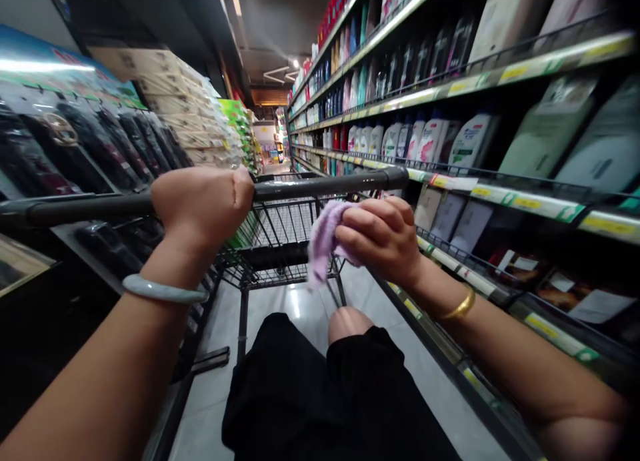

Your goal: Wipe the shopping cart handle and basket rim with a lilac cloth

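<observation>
Purple cloth [323,241] in fingers [367,216], blurred shelf labels [607,225]

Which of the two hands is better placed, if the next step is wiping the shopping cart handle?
Probably the right hand: it holds the light-purple cloth, close to the shopping cart handle in this view, whereas the left hand is closed around that handle.

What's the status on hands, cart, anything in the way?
Left hand closed around shopping-cart handlebar. Right hand clutching lilac cloth, below the bar. Shelves of shampoo bottles along right; path beyond cart partly hidden.
</observation>
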### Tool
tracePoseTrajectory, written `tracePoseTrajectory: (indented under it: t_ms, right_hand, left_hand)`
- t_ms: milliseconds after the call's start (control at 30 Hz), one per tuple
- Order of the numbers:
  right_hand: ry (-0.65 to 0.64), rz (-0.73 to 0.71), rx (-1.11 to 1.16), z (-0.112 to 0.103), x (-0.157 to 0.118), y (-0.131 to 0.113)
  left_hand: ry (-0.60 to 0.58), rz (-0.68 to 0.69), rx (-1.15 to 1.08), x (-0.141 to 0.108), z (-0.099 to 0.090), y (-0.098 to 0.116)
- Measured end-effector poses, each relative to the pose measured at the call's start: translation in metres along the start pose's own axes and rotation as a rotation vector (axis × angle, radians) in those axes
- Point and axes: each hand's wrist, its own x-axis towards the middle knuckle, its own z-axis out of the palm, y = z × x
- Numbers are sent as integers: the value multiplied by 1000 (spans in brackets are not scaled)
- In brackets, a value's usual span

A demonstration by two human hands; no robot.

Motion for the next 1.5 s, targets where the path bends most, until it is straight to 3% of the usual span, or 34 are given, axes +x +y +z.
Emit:
tracePoseTrajectory:
  t_ms: [100, 167, 333, 433, 567, 800, 1000, 1133, 1267, 1400, 1500]
  right_hand:
    - [27, 113, -54, -29, 28, 3]
    - [-29, 224, -34, -38, 53, 21]
    - [-580, 537, 354, -29, 100, 87]
    - [-666, 639, 542, -22, 105, 103]
    - [-715, 703, 779, -23, 104, 95]
    - [-736, 725, 747, -19, 112, 91]
    - [-670, 547, 746, -16, 115, 84]
    - [-610, 621, 905, -4, 112, 89]
    - [-455, 841, 976, 17, 100, 95]
    - [-369, 968, 1076, 35, 89, 90]
    - [-349, 917, 1141, 43, 91, 78]
  left_hand:
    - [-9, 21, -2, -1, -3, -2]
    - [-4, 34, -14, -2, -4, -4]
    - [30, 53, -87, -7, -7, -6]
    - [69, 53, -135, -10, -7, -10]
    - [85, 62, -149, -11, -5, -21]
    - [21, 73, -50, -3, 1, -29]
    - [-2, 74, -15, 8, 18, -41]
    - [-22, 110, -63, 17, 29, -53]
    - [-53, 160, -92, 27, 33, -59]
    - [49, 291, -189, 30, 40, -69]
    - [203, 213, -222, 27, 42, -75]
